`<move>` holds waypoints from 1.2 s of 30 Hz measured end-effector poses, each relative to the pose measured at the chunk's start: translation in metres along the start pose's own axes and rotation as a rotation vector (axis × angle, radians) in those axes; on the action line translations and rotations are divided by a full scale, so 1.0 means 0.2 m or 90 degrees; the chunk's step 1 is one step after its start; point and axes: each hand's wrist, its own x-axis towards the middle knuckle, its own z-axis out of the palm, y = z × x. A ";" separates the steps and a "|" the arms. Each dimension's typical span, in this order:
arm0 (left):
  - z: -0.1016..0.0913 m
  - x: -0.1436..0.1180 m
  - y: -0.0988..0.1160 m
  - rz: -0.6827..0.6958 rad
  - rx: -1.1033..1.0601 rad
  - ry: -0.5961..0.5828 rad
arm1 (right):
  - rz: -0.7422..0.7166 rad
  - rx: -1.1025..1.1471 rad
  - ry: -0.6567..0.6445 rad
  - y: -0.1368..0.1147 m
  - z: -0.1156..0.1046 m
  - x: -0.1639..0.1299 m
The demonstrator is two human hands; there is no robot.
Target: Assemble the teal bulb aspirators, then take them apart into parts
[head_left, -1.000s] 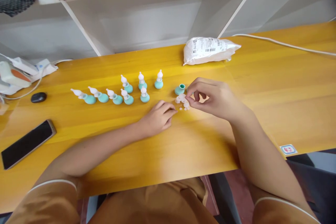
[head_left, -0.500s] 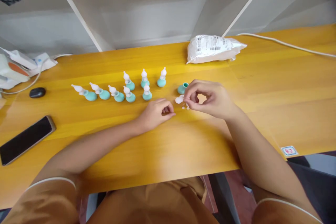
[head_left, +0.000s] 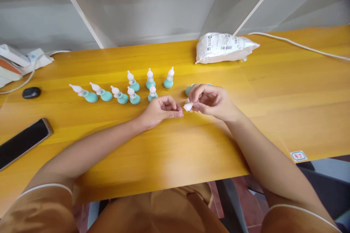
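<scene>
Already stood eight finished teal-and-white pieces in rows on the yellow table, left of the hands. Pinched a small white tip in the right hand, fingers curled shut around it; rested the left hand loosely curled just beside, seemingly empty. Half hid one teal base behind the right knuckles, not yet capped; cropped a phone at the left edge.

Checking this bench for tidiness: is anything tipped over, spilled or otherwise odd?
Yes. The three leftmost teal bulbs lie tipped on their sides, white tips pointing left, while the other five stand upright. Behind the right hand, which pinches a loose white tip, one bare bulb has no tip.
</scene>
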 end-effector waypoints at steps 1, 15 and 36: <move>0.00 0.00 0.00 0.000 -0.011 -0.005 | -0.002 -0.002 -0.007 0.00 0.00 0.00; 0.00 0.01 0.01 -0.004 -0.013 0.044 | 0.028 -0.037 0.006 0.00 0.02 -0.01; 0.04 -0.04 0.04 0.050 0.055 0.007 | 0.099 -0.072 -0.056 -0.04 0.03 -0.03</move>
